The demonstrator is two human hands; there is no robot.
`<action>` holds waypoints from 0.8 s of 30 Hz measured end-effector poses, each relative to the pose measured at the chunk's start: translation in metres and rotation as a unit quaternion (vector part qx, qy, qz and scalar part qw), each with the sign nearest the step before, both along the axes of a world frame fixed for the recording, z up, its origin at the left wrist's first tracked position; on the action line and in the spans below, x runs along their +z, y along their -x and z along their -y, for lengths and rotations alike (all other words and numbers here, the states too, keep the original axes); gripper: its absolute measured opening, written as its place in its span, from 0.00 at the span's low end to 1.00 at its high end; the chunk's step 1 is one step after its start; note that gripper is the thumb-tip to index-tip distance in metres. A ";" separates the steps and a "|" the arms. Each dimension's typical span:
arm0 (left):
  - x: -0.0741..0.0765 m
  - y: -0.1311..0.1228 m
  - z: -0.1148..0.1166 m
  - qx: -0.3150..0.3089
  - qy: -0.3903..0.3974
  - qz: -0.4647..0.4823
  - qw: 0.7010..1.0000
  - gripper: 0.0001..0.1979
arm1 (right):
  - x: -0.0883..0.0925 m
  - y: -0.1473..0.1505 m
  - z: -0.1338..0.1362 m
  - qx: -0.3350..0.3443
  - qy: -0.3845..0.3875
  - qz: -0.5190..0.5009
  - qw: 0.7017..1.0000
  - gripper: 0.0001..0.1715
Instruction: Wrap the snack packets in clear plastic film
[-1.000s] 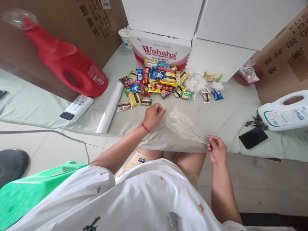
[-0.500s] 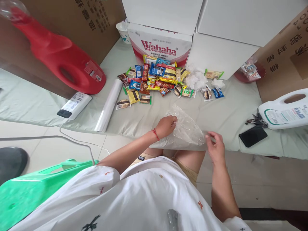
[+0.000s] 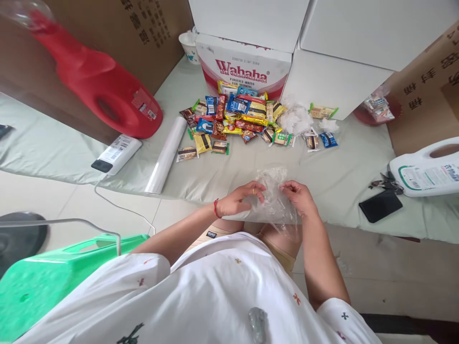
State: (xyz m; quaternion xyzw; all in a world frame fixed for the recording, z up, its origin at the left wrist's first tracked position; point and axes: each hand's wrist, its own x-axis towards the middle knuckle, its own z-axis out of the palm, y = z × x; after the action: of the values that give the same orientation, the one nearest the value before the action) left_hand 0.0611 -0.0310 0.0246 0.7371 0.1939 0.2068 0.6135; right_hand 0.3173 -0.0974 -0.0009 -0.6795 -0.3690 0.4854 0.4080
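A thin clear plastic bag (image 3: 272,203) hangs crumpled over the table's front edge, between my two hands. My right hand (image 3: 297,195) pinches its upper right side with thumb and fingertips. On the other side my left hand (image 3: 244,198) has thumb and fingers apart, the fingertips at the bag's left side; whether they touch it is hard to tell. Farther back lies a heap of wrapped snacks (image 3: 247,110) in yellow, blue, red and brown packets. A white crumpled plastic bundle (image 3: 297,120) rests at the heap's right side.
Behind the snacks stands a Wahaha carton (image 3: 244,67). On the left are a red jug (image 3: 103,91), a clear plastic roll (image 3: 167,155) and a white power bank (image 3: 116,155). To the right lie a black phone (image 3: 380,206), keys (image 3: 387,184) and a white detergent bottle (image 3: 426,169).
My right hand has moved left and up and now pinches the bag. My left hand's fingers have opened from a pinch. The bag is bunched closer between both hands.
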 end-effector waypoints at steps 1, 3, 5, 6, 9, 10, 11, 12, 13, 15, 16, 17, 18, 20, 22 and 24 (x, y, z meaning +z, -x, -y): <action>0.000 0.003 -0.001 -0.002 0.032 -0.008 0.999 0.14 | 0.002 0.002 0.001 -0.005 -0.013 0.022 1.000 0.17; 0.000 0.000 -0.001 0.028 0.075 -0.041 0.996 0.25 | 0.007 0.009 0.003 -0.016 -0.035 0.078 0.996 0.14; 0.003 -0.013 0.001 0.086 0.056 -0.090 0.991 0.31 | 0.015 0.018 0.004 -0.013 -0.058 0.126 0.990 0.12; 0.005 -0.022 0.003 0.114 0.027 -0.112 0.987 0.32 | 0.019 0.023 0.004 -0.008 -0.070 0.141 0.987 0.11; 0.008 -0.049 0.007 0.150 -0.045 -0.143 0.977 0.31 | 0.030 0.038 0.004 0.020 -0.101 0.150 0.983 0.10; 0.008 -0.055 0.007 0.146 -0.043 -0.140 0.978 0.29 | 0.033 0.041 0.004 0.030 -0.110 0.149 0.982 0.11; 0.006 -0.060 0.006 0.139 -0.027 -0.132 0.981 0.27 | 0.035 0.042 0.004 0.036 -0.115 0.145 0.982 0.11; 0.003 -0.062 0.005 0.131 0.004 -0.118 0.984 0.25 | 0.036 0.042 0.003 0.038 -0.114 0.134 0.984 0.12; 0.000 -0.062 0.002 0.125 0.046 -0.100 0.986 0.24 | 0.036 0.041 0.003 0.035 -0.104 0.114 0.987 0.13; -0.007 -0.057 -0.004 0.136 0.145 -0.058 0.978 0.23 | 0.035 0.034 0.003 0.006 -0.069 0.052 0.996 0.17; -0.010 -0.052 -0.008 0.148 0.190 -0.041 0.970 0.22 | 0.034 0.028 0.003 -0.019 -0.053 0.018 0.998 0.19; -0.012 -0.045 -0.012 0.165 0.232 -0.026 0.958 0.21 | 0.032 0.022 0.003 -0.046 -0.042 -0.008 0.998 0.22; -0.014 -0.038 -0.016 0.184 0.271 -0.013 0.945 0.20 | 0.030 0.016 0.002 -0.072 -0.036 -0.026 0.996 0.24; -0.014 -0.021 -0.025 0.219 0.346 0.011 0.912 0.19 | 0.024 0.001 0.001 -0.115 -0.028 -0.047 0.992 0.27; -0.013 -0.005 -0.035 0.245 0.412 0.027 0.877 0.18 | 0.018 -0.013 -0.001 -0.137 -0.016 -0.062 0.988 0.29; -0.012 0.010 -0.046 0.267 0.446 0.026 0.854 0.17 | 0.012 -0.024 -0.005 -0.144 -0.007 -0.071 0.987 0.30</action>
State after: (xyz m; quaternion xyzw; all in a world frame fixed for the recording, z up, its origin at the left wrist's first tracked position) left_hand 0.0511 0.0151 0.0126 0.2988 0.4386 0.2728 0.8025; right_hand 0.3415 -0.0927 0.0107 -0.6868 -0.2404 0.4659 0.5035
